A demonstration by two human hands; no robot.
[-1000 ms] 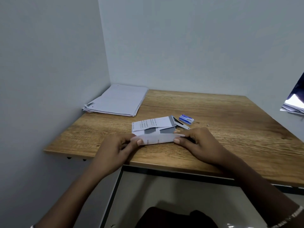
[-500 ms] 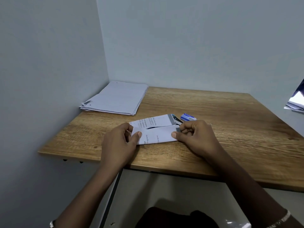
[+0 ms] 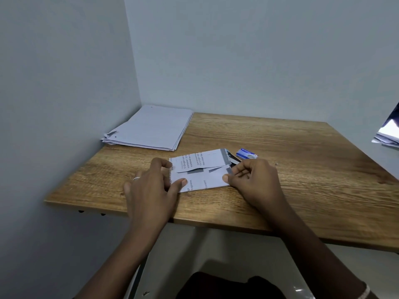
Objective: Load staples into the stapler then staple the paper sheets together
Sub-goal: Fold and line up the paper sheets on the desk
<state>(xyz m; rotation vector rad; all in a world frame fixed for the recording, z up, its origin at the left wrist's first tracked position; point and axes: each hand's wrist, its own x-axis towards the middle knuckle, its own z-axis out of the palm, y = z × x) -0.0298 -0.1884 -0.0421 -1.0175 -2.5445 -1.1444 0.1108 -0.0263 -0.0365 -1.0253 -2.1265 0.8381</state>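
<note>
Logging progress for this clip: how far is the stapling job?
Early. Nothing visibly done: no staple shows in the paper slips, and the staple box lies closed on the table. In hand: left hand and right hand pinch the slips' ends, lining them up. The stapler peeks out behind them, mostly hidden. Left: load staples, then staple.

You face a wooden table [image 3: 280, 147] pushed into a corner where two plain pale grey-blue walls [image 3: 237, 50] meet. A stack of paper [image 3: 151, 128] lies on the table's far left corner, against the walls. Right of the table, more papers [image 3: 387, 137] show at the frame's edge. Light is soft and even.
</note>
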